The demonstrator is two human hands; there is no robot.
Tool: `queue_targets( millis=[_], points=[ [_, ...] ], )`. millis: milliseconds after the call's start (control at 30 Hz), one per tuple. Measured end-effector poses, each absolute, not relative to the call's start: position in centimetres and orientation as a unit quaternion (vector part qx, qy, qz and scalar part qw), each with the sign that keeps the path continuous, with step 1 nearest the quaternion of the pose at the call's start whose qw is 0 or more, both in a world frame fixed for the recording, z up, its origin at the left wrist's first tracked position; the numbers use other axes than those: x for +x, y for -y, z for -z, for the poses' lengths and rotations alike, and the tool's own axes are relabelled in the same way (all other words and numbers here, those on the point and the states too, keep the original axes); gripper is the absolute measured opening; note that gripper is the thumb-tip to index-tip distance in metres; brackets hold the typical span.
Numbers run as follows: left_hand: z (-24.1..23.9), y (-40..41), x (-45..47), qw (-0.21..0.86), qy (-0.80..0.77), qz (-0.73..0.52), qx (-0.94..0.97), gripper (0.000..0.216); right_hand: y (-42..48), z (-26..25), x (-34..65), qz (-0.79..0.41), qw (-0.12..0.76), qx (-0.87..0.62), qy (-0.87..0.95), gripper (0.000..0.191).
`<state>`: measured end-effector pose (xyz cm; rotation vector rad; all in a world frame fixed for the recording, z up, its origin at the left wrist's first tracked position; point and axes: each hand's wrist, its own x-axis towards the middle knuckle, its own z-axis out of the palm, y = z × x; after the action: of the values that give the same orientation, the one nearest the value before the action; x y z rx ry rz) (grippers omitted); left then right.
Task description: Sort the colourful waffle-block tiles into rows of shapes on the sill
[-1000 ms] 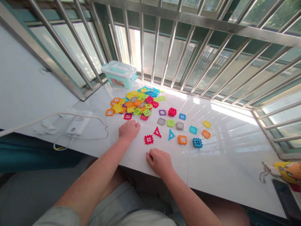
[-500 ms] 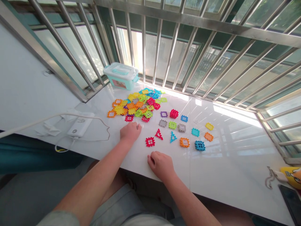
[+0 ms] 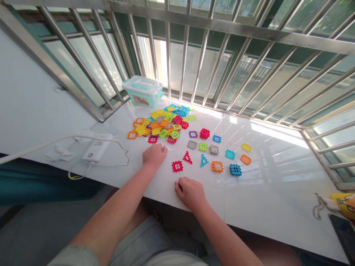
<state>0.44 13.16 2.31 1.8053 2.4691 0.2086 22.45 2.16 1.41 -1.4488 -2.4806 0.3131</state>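
My left hand [image 3: 154, 154] rests on the white ledge [image 3: 266, 199] with its fingers curled, just below a heap of colourful plastic building tiles [image 3: 162, 123]. My right hand [image 3: 190, 192] lies near the ledge's front edge as a loose fist, nothing visible in it. Between and beyond the hands lie single tiles: a red square [image 3: 177, 166], a red triangle [image 3: 188, 158], a blue triangle [image 3: 203, 160], an orange square [image 3: 217, 166] and a blue block [image 3: 235, 169]. Several more tiles are spread to the right.
A teal lidded box [image 3: 143, 90] stands at the back by the metal window bars [image 3: 194, 55]. A white power bank [image 3: 97, 149] with cable lies left. A yellow plush toy [image 3: 345, 201] and a dark phone [image 3: 344, 232] sit at the far right.
Both hands stay put on the ledge. The view has shifted slightly as my head moved; no tile has moved.
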Motion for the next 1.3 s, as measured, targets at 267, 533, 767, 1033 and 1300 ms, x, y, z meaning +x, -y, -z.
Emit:
queue_targets(
  millis=[267,533,767,1033,1300],
  points=[
    [-2.5,-13.0,0.4,0.051,-0.806,-0.069,0.586,0.041,-2.1,-1.4,22.4,-0.112,0.127,-0.5,0.85,0.028],
    [-2.8,-13.0,0.8,0.037,-0.825,-0.112,0.553,0.057,-2.1,-1.7,22.4,-0.115,0.118,-0.502,0.849,0.028],
    [-3.1,-12.7,0.9,0.028,-0.816,-0.122,0.564,0.038,-2.1,-1.6,22.4,-0.114,0.121,-0.501,0.849,0.029],
    [-2.6,-12.6,-0.9,0.089,-0.795,-0.226,0.556,0.041,-2.1,-1.7,22.4,-0.111,0.119,-0.504,0.848,0.028],
    [-2.5,-13.1,-2.0,0.173,-0.798,-0.262,0.514,0.051,-2.0,-1.6,22.4,-0.109,0.121,-0.503,0.849,0.028]
  ],
)
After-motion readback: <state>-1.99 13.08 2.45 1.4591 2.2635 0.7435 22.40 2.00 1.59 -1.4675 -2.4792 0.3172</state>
